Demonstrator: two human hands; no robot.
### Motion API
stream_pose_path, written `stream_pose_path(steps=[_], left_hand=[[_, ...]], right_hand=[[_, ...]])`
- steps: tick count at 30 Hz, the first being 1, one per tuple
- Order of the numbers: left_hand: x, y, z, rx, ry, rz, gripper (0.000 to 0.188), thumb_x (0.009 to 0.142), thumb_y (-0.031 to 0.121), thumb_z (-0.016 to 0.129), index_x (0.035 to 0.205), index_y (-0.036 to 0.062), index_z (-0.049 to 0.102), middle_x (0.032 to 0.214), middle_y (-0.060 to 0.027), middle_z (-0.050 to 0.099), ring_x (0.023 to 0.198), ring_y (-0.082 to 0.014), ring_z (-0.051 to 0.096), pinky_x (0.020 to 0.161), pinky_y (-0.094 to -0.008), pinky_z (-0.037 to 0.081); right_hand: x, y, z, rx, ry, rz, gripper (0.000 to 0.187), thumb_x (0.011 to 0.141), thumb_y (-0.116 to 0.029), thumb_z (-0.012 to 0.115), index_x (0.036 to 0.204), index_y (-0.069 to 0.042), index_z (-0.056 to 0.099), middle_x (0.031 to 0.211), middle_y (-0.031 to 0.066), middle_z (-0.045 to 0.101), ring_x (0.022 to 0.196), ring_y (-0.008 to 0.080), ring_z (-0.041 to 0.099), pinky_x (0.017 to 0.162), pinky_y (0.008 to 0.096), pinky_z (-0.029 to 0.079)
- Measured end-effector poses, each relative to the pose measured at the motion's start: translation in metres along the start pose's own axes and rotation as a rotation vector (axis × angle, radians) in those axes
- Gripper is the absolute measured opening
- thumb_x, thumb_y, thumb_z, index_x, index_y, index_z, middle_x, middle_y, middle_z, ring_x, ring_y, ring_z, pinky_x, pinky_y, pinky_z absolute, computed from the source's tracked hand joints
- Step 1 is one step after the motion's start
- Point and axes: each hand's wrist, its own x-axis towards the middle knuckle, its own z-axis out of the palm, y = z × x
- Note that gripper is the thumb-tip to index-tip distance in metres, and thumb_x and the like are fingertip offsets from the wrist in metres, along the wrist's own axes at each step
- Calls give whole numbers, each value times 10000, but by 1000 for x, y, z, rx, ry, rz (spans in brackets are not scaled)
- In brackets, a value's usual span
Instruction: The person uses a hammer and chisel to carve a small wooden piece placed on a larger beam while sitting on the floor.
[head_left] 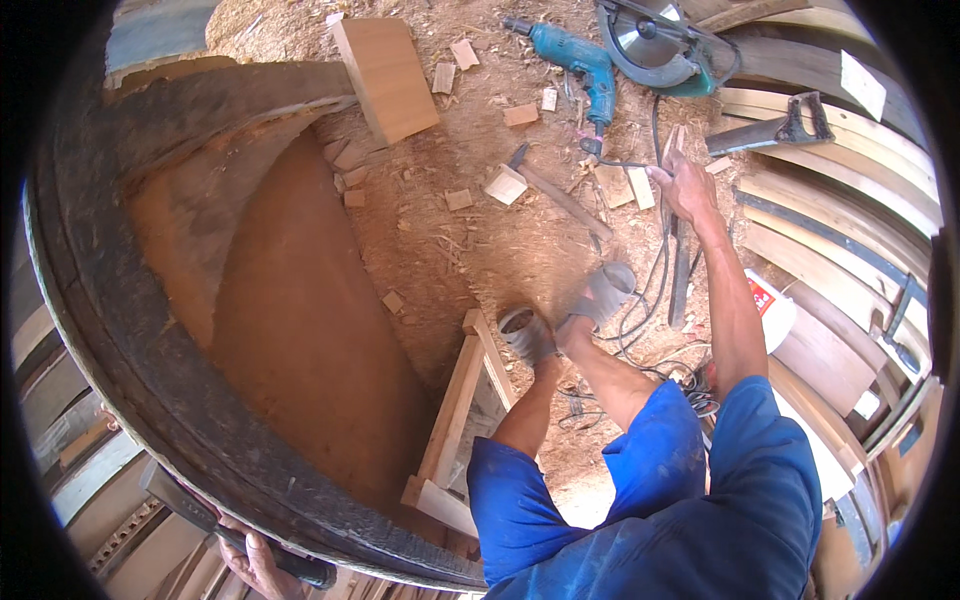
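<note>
Toward the far right of the sawdust-covered floor [480,230], the right hand [683,187] is reaching out, fingers curling narrowly around a long dark flat strip [679,270] whose long axis is running from the fingers back toward the person. The left hand [258,562], at the near-left edge, is wrapping closed around the dark rim of a large curved reddish wooden slab [300,330]. A teal electric drill [578,62] is lying just beyond the right hand.

A drill [580,62] lies beside a circular saw [655,42], with a handsaw [775,130] to their right.
</note>
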Motion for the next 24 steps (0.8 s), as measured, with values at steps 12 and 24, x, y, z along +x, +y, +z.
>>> stream_pose_path(steps=[12, 24], left_hand=[[5, 24, 21, 183, 113, -8, 423, 851, 222, 637, 1183, -34, 582, 1083, -95, 610, 889, -161, 562, 798, -326, 483], [6, 3, 7, 1, 30, 36, 533, 960, 200, 509, 1422, -28, 373, 1337, -111, 512, 1196, -179, 499, 1048, -334, 352]], right_hand=[[-20, -52, 116, 32, -461, 94, 552, 877, -420, 642, 1313, -107, 515, 1028, 135, 683, 970, 290, 659, 854, 471, 488], [-32, -56, 125, 95, -438, 22, 374, 845, -334, 645, 1053, -24, 668, 984, 203, 688, 1003, 336, 644, 866, 486, 373]])
